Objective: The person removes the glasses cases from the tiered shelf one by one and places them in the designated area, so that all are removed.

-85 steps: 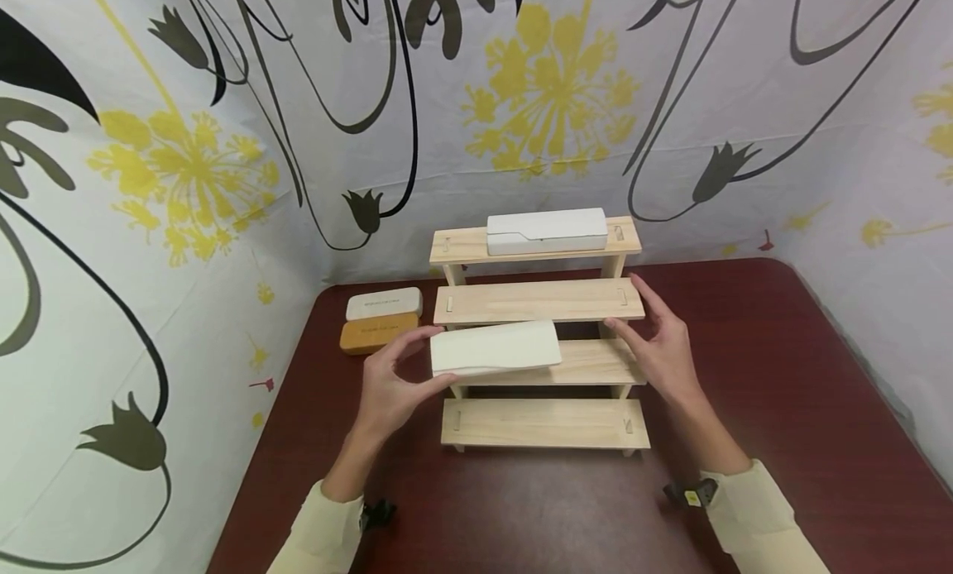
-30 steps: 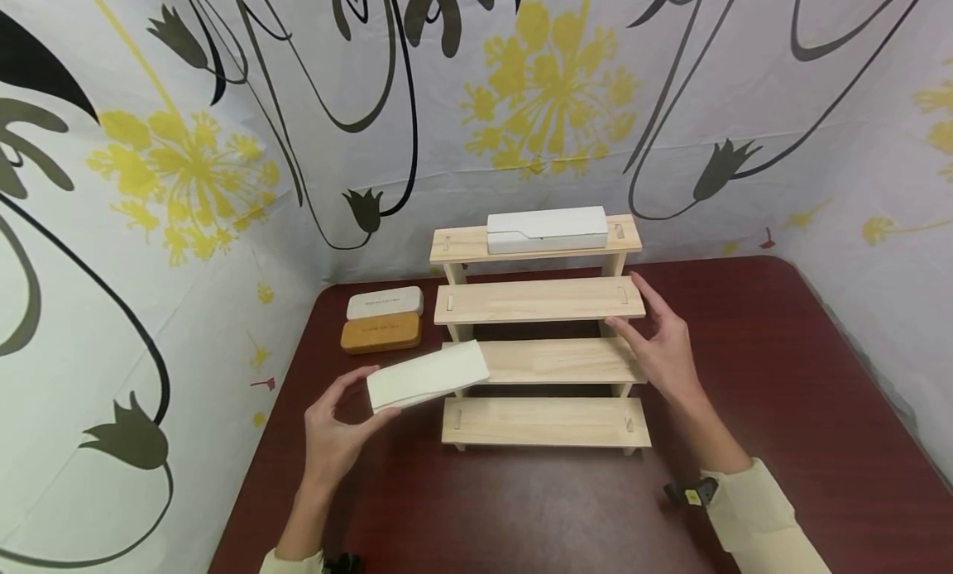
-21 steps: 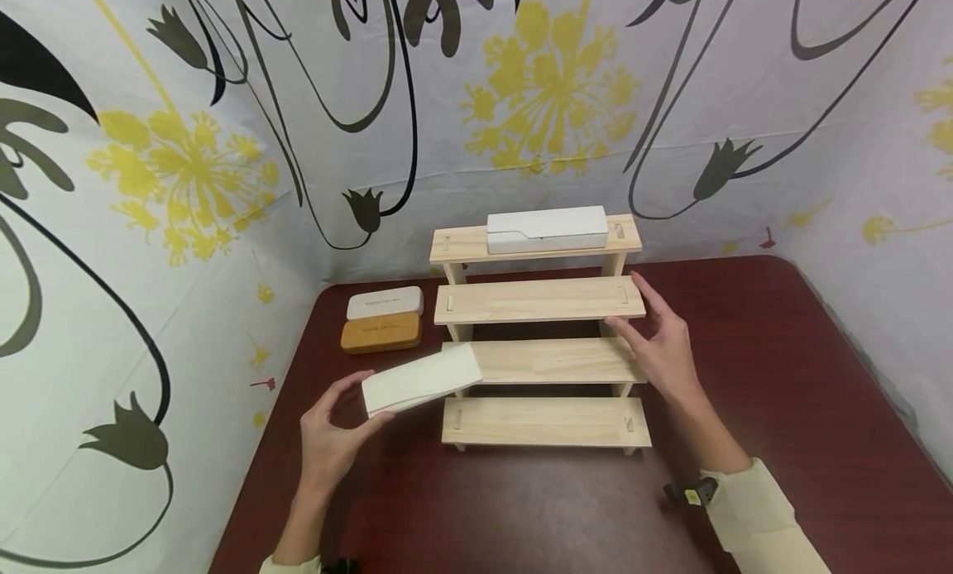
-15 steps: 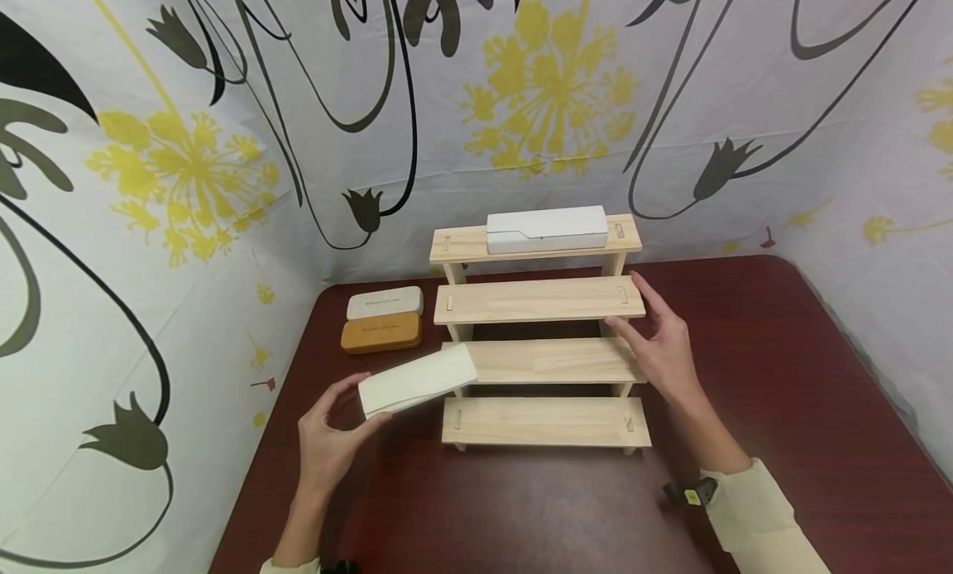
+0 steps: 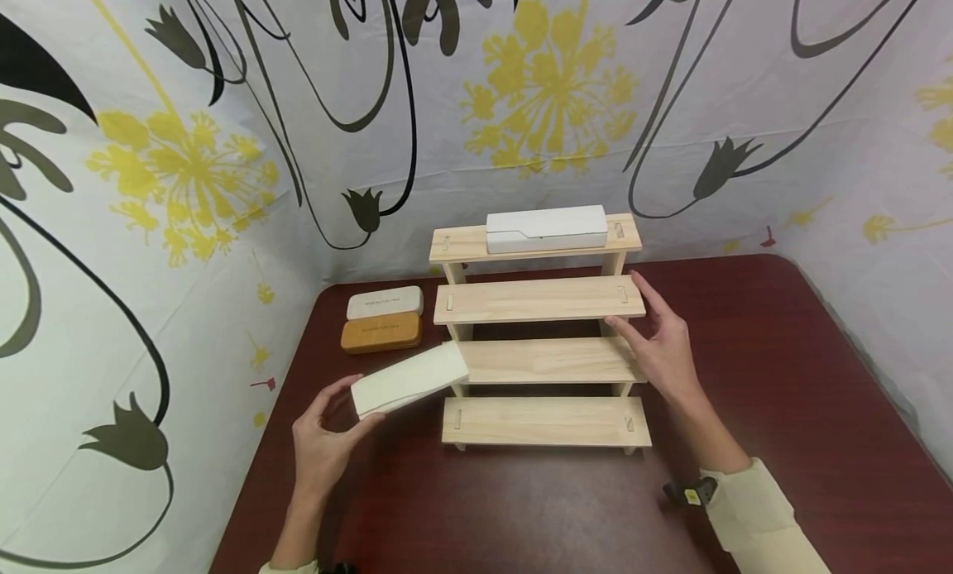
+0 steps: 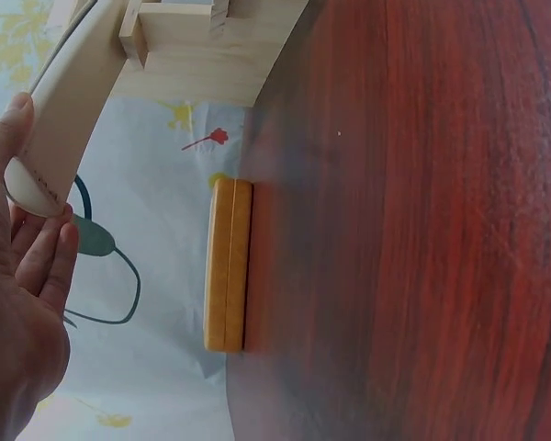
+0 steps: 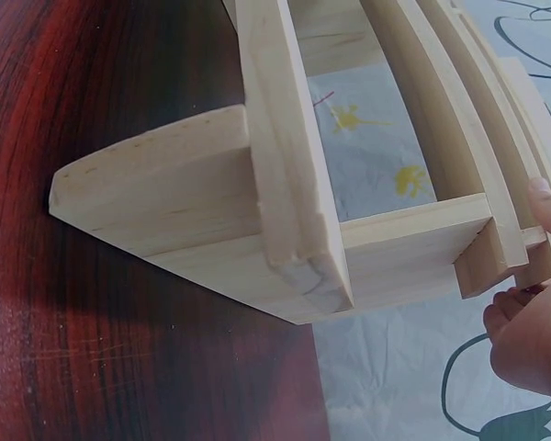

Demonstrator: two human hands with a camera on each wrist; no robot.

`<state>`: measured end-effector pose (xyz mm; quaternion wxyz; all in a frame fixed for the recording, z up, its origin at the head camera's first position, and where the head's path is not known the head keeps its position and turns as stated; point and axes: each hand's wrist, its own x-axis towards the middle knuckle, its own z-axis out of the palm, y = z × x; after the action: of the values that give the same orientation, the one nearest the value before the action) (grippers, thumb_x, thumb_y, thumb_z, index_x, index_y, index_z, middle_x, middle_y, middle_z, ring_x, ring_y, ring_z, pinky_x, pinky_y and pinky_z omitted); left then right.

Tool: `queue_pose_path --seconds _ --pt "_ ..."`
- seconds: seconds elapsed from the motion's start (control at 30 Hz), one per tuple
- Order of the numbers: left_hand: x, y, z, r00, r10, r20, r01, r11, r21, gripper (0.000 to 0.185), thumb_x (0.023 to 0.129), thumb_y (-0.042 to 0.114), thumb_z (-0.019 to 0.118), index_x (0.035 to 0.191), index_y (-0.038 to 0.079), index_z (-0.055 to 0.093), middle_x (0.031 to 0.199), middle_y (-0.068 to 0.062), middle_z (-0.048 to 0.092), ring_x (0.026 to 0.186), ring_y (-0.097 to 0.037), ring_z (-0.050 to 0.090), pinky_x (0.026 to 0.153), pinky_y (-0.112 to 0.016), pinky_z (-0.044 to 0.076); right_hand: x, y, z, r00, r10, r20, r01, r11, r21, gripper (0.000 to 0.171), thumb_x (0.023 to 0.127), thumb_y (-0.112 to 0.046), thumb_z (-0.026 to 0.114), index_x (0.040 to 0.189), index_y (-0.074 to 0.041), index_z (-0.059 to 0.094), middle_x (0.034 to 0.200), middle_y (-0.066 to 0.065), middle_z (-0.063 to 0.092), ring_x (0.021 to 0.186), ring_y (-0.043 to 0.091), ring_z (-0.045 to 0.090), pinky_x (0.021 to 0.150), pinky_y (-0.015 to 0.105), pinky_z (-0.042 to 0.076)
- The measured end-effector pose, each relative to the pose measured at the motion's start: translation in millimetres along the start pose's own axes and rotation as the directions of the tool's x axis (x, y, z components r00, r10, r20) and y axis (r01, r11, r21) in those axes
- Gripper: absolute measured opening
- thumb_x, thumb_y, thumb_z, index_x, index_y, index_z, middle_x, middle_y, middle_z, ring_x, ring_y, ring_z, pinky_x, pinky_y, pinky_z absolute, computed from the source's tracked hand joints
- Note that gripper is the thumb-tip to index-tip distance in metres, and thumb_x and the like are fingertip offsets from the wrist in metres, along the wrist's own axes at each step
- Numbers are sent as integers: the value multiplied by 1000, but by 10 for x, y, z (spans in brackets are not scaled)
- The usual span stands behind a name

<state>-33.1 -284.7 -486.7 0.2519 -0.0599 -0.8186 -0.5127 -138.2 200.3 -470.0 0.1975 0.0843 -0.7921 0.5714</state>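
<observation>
My left hand [image 5: 322,442] grips one end of a long cream case [image 5: 408,379] between thumb and fingers, holding it tilted above the table just left of the wooden stepped rack [image 5: 539,361]. In the left wrist view the same cream case [image 6: 69,110] runs up from my fingers [image 6: 37,248]. My right hand [image 5: 658,346] rests with straight fingers against the rack's right end, at the second and third steps. A white case [image 5: 547,229] lies on the rack's top step. The other steps are bare.
A white case [image 5: 384,302] and an orange-brown case [image 5: 380,332] lie side by side at the table's back left; the orange-brown case [image 6: 228,266] also shows in the left wrist view. Patterned cloth walls enclose the dark red table [image 5: 782,375] on three sides.
My left hand has carried the cream case off the rack's third step, leftward and down toward the table. My right hand has stayed at the rack's right end.
</observation>
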Motion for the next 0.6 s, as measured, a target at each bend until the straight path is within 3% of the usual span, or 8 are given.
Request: queue_pose_path --seconds 0.6 --pt "38 -65 -127 999 -24 -28 25 999 42 71 67 1 102 131 10 74 124 -1 76 115 -12 71 92 -17 57 -9 18 2 1000 3 -1 -3 1000 -5 84 91 -1 84 163 -20 45 161 12 49 148 27 46 110 9 37"
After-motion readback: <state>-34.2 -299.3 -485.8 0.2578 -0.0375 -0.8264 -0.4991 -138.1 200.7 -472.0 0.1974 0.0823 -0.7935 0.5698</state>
